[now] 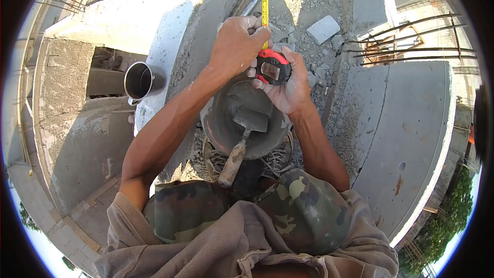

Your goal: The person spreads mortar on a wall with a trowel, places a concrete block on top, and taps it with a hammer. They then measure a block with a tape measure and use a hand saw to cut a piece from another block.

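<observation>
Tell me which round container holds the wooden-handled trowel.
The wide grey bucket by the laced shoes; the trowel's blade lies inside it. The shiny metal mug on the concrete ledge shows none.

The tape measure (274, 67) was black and red; its blade (265, 5) was yellow with dark markings; the trousers (314, 211) bore a camouflage pattern of greens, brown and black; the shirt (206, 244) was greyish brown; the bucket (208, 126) was grey; the trowel handle (232, 164) was tan; the mug (158, 80) was silvery, dark inside.

Trowel (251, 119) in bucket (278, 136); mug (154, 81) on ledge (170, 36), left; tape measure (274, 68) beyond trowel.
</observation>
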Tool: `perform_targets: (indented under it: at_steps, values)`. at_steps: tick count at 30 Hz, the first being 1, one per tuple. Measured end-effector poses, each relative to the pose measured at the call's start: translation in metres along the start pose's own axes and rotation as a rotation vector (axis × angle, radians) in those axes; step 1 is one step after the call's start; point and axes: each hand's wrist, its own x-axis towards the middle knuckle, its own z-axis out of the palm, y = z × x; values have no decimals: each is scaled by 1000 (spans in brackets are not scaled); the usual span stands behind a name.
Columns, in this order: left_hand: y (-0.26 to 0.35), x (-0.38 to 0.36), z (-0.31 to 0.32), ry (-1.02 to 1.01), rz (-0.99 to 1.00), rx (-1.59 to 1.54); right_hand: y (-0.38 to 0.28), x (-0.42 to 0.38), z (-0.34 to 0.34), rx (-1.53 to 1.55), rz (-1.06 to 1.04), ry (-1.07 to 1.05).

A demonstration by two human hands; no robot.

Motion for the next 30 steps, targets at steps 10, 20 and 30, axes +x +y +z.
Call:
perform_targets:
  at_steps: [10, 20, 30]
  values:
    - [-22, 5, 11, 29, -10, -30, 4, -1, 14, -242, -80, 215]
    - [-22, 7, -8, -22, -181, -871, -48, -5, -56, -781, -476, 550]
    - [-20, 2, -24, -54, -272, -992, -65, -8, -109, -940, -362, 798]
